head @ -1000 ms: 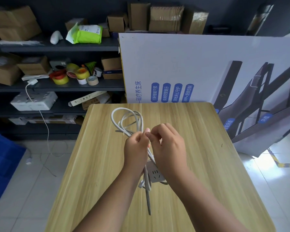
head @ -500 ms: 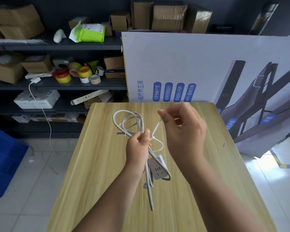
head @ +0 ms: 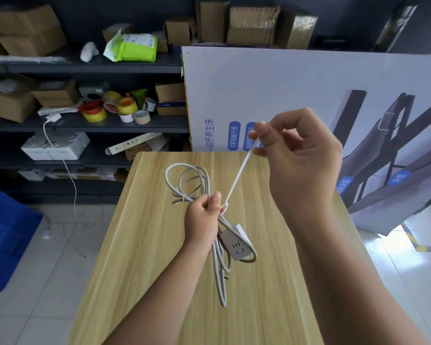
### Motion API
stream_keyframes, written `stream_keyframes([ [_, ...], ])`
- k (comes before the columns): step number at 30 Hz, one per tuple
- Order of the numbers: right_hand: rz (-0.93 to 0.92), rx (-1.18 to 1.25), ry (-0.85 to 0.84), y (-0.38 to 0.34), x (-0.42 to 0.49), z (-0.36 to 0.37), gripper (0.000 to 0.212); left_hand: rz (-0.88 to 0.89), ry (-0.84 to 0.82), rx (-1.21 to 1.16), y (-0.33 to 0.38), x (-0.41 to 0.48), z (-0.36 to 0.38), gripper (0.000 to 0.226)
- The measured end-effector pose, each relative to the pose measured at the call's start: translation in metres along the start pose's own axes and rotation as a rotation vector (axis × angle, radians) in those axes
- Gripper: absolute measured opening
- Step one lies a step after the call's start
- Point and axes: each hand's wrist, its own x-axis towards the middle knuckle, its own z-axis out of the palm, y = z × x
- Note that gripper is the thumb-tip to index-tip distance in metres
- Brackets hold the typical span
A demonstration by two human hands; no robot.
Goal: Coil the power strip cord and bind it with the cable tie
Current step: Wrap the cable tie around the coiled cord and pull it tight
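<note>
Pulling the cable tie (head: 239, 174) snug is what this looks like: the right hand (head: 301, 155) has its grip pinched closed on the free tail, thumb and forefinger clamped near the tip, with the strap running taut down to the bundle. The left hand (head: 204, 220) is fisted tight around the coiled cord (head: 184, 180), right at the point where the tie's loop cinches it, held above the tabletop (head: 139, 245).

Relative to that left fist: the cord loops fan out on the far side, the power strip (head: 235, 244) hangs just on the near side, and a long loop trails further toward the person, apparently down to the wood.

Handling-wise, the cord is probably light but springy, so the loops will want to pop open unless squeezed right next to the tie. The strip is likely the heaviest bit and will swing. The tie itself looks thin, stiff-ish and slick, so gripping close to the tip could slip; grabbing nearer the head should give better pull. Can't tell if the loop is fully tight yet.
</note>
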Motion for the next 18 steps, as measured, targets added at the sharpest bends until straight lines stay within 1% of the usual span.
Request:
stream_keyframes([
  [3,-0.005,0.023,0.006,-0.005,0.005,-0.003,0.026,0.045,-0.034,0.073,0.0,0.002,-0.004,0.048],
  [5,-0.02,0.039,0.017,-0.009,0.008,-0.006,0.027,0.075,-0.03,0.085,-0.001,0.002,-0.006,0.044],
  [6,-0.031,0.039,0.022,-0.011,0.009,-0.008,0.027,0.097,-0.028,0.091,0.0,0.003,-0.007,0.036],
  [8,-0.039,0.046,0.027,-0.012,0.012,-0.013,0.026,0.141,-0.046,0.066,0.003,0.004,-0.01,0.009],
  [9,-0.031,0.06,0.033,-0.012,0.013,-0.015,0.026,0.138,-0.076,0.031,0.005,0.005,-0.012,0.01],
  [10,-0.019,0.075,0.045,-0.01,0.016,-0.018,0.025,0.119,-0.115,-0.011,0.006,0.008,-0.015,0.021],
  [11,-0.007,0.087,0.064,-0.008,0.019,-0.022,0.024,0.089,-0.162,-0.06,0.006,0.01,-0.018,0.028],
  [13,0.033,0.118,0.119,0.001,0.027,-0.033,0.023,0.039,-0.266,-0.204,0.008,0.012,-0.026,0.029],
  [15,0.107,0.168,0.176,0.012,0.035,-0.045,0.021,-0.009,-0.377,-0.399,0.008,0.011,-0.034,0.027],
  [16,0.147,0.196,0.202,0.019,0.038,-0.05,0.021,-0.021,-0.435,-0.473,0.008,0.01,-0.037,0.03],
  [18,0.219,0.234,0.247,0.034,0.043,-0.059,0.021,-0.022,-0.524,-0.52,0.008,0.008,-0.04,0.048],
])
